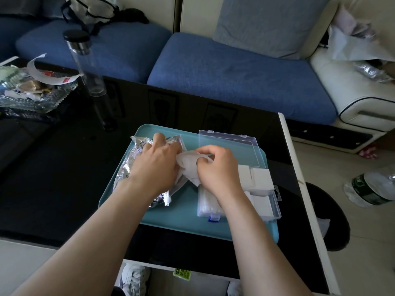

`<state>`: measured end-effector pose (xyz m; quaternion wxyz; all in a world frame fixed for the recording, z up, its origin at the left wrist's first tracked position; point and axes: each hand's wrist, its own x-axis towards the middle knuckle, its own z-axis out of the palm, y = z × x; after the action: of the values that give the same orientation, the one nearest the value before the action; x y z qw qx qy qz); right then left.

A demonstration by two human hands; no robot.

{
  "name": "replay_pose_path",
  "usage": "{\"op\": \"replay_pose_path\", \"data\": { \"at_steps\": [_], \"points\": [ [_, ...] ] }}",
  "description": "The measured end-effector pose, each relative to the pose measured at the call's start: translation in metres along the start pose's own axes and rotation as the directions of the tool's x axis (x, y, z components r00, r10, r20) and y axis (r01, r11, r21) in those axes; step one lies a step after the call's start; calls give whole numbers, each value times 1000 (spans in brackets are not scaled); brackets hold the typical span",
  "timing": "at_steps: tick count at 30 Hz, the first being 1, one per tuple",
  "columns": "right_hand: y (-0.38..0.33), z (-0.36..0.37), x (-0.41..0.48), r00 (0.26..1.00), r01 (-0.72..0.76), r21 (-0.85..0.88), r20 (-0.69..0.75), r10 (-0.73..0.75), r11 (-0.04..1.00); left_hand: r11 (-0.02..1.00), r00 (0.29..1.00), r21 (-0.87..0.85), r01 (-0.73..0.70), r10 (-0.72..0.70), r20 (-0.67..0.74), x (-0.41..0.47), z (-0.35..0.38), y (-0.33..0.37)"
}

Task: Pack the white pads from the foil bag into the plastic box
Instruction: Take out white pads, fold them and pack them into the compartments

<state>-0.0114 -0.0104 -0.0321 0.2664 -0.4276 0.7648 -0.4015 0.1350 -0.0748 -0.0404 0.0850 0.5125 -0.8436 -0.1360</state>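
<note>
From here I see the right hand [215, 165] with its grip clamped on a crumpled wad of white pads [188, 165], fingers curled in over the wad's right end. The pads hang between the two hands, just above the tray [181, 216], with their left end against the left hand [158, 161]. That hand's grip is curled down on the bag [131, 161] and holds it flat on the tray's left half.

The box [276, 202] sits just right of the pads, under my right wrist, with its lid [230, 148] laid open away from me. Stacked pads [261, 178] rise above its far right corner.

The left hand covers the bag's mouth, so I cannot tell whether the wad is fully out. The right fingertips are tucked out of sight. My right forearm hides much of the box's inside; the white contents on its left side are too blurred to make out. The tray rests on the dark bench [64, 178].
</note>
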Motion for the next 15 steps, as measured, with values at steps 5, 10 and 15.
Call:
{"op": "replay_pose_path", "data": {
  "at_steps": [5,10,15],
  "points": [
    [3,-16,3,997,-17,-42,-75,14,999,994,998,95,47,-50,32,-2,-2,10],
    [7,-30,5,985,-66,61,-158,75,996,983,994,180,-21,0,113,0,7,15],
    [10,-43,4,978,-65,137,-190,91,988,989,987,141,-41,18,163,0,7,29]
  ]
}}
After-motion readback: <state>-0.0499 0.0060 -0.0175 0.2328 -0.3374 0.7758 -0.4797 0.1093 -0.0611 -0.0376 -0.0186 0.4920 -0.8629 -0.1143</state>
